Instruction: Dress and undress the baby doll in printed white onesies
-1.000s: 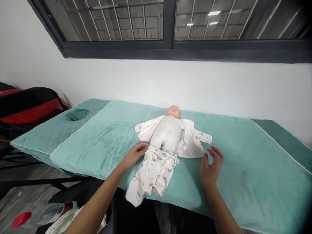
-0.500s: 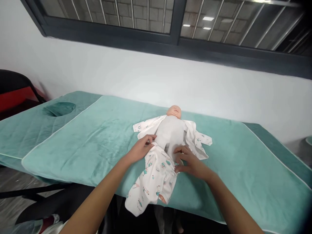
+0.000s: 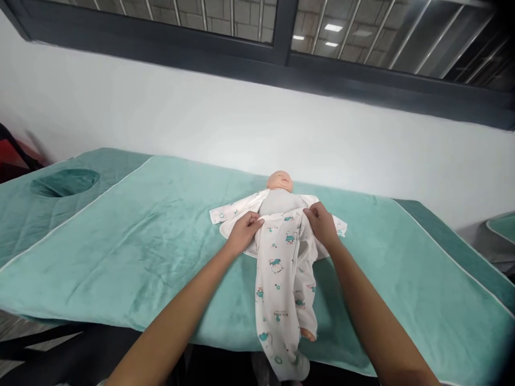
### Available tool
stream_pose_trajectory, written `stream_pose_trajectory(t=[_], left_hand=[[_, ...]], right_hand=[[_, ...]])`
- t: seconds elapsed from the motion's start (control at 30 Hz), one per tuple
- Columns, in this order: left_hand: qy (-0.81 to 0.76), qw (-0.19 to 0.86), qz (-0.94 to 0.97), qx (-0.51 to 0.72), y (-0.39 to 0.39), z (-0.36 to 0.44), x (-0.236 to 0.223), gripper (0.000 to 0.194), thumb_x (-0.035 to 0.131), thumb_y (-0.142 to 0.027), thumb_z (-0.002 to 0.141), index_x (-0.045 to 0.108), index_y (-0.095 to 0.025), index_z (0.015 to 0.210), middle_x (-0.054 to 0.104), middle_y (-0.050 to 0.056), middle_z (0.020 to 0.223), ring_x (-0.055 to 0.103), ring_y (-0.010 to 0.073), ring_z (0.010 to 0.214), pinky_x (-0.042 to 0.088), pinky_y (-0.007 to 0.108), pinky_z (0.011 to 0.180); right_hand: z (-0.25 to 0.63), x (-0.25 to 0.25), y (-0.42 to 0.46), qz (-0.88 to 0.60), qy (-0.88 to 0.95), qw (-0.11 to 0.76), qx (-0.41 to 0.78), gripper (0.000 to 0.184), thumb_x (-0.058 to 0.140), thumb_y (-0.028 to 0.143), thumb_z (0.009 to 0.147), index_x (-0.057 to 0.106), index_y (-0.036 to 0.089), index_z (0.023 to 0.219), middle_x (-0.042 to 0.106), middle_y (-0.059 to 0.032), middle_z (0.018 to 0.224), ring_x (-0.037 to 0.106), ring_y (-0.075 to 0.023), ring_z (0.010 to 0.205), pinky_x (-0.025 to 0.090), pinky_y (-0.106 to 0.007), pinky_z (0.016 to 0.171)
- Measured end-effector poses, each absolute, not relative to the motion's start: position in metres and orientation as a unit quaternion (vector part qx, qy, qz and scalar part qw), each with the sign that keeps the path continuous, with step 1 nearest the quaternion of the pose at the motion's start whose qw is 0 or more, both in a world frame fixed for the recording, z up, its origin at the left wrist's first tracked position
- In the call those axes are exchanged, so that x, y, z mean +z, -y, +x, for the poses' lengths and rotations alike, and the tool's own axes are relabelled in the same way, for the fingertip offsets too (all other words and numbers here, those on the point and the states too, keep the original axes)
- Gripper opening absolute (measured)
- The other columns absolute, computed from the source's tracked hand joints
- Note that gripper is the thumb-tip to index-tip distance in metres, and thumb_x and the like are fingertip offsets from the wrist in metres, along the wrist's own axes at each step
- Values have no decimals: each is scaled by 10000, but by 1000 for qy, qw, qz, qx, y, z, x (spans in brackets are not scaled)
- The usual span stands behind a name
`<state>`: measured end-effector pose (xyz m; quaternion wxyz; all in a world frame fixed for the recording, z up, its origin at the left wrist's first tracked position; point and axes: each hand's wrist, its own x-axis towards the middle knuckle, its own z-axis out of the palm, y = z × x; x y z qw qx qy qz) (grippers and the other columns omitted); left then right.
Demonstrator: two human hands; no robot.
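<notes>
A baby doll (image 3: 280,181) lies on its back, head toward the wall. Its arms are over or in the sleeves of an open white printed jacket (image 3: 237,208), which spreads out beneath it. White printed baby pants (image 3: 277,268) cover its legs and reach up over the lower body. At the waistband's left side, my left hand (image 3: 244,231) pinches the cloth. My right hand (image 3: 321,224) grips the waistband on the right. One doll foot (image 3: 308,334) pokes out of the right pant leg; the left leg end hangs over the bed's front edge, its foot hidden.
The green-covered massage bed (image 3: 161,230) has a face hole (image 3: 66,182) at its left. Behind it stands a white wall (image 3: 181,118) under a dark-framed window (image 3: 289,59). A red and black chair (image 3: 14,153) is at far left, another green surface (image 3: 502,228) at far right.
The waistband has been pulled from the doll's thighs up to its belly. My right hand came in from the side and closed on it; my left hand moved up. The view shifted slightly.
</notes>
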<state>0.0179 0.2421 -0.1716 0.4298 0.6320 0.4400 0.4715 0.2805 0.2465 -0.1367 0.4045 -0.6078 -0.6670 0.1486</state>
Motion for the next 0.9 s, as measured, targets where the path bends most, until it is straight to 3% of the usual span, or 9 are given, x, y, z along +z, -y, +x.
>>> stream_pose_trajectory(t=[0.1,0.17,0.27,0.4,0.53,0.63,0.73,0.83,0.9], left_hand=[[-447,335,640,528,-253,25,-167,174,554,-373,881,548,-202,853,597,64,1140,542,189,1042,408,306,887],[-446,337,634,535,-261,29,-165,154,515,-352,903,517,-206,853,586,79,1266,535,197,1129,398,326,947],[-490,333,616,519,-274,31,-164,154,487,-360,918,496,-215,867,665,40,1025,580,177,935,421,310,845],[-542,299,601,505,-295,27,-166,116,530,-316,881,501,-215,833,572,-21,760,530,156,751,393,277,713],[-500,354,598,517,-302,23,-171,99,571,-266,838,560,-210,919,606,-2,865,566,159,831,417,282,778],[-479,398,593,511,-295,20,-172,195,589,-302,840,618,-209,1009,647,31,1013,591,180,947,430,301,859],[-476,411,608,485,-288,18,-167,248,589,-353,860,648,-217,1059,661,40,1094,587,194,1021,419,311,918],[-470,391,631,478,-286,18,-163,253,575,-415,878,639,-217,1022,650,28,1077,578,182,979,426,294,884],[-485,363,629,487,-287,20,-164,241,577,-434,874,617,-207,942,635,17,983,563,164,872,430,277,799]], right_hand=[[280,-143,-267,-578,653,438,219,254,545,419,876,422,232,756,379,65,625,370,-138,619,317,-269,609],[276,-152,-271,-546,620,486,285,246,536,420,884,418,232,779,372,66,643,365,-133,620,322,-261,595],[269,-164,-268,-498,597,530,338,237,574,421,878,449,229,817,416,59,693,391,-127,638,340,-254,598],[263,-168,-266,-461,621,551,314,176,626,383,866,541,229,867,542,15,851,507,-144,762,406,-274,690],[265,-164,-267,-425,688,536,242,127,595,340,899,596,227,840,589,-60,1169,552,-214,1099,427,-354,923],[270,-158,-266,-426,732,493,199,143,520,340,949,604,238,896,600,-65,1282,553,-226,1179,411,-376,991],[272,-147,-273,-481,765,404,145,202,448,364,985,616,258,1019,684,-55,1155,633,-223,1027,449,-347,857],[267,-138,-291,-556,762,323,79,217,463,373,967,625,236,919,694,-43,814,630,-222,769,409,-328,712],[261,-138,-302,-580,740,330,84,192,517,361,929,611,226,830,653,-28,714,598,-210,709,390,-318,691]])
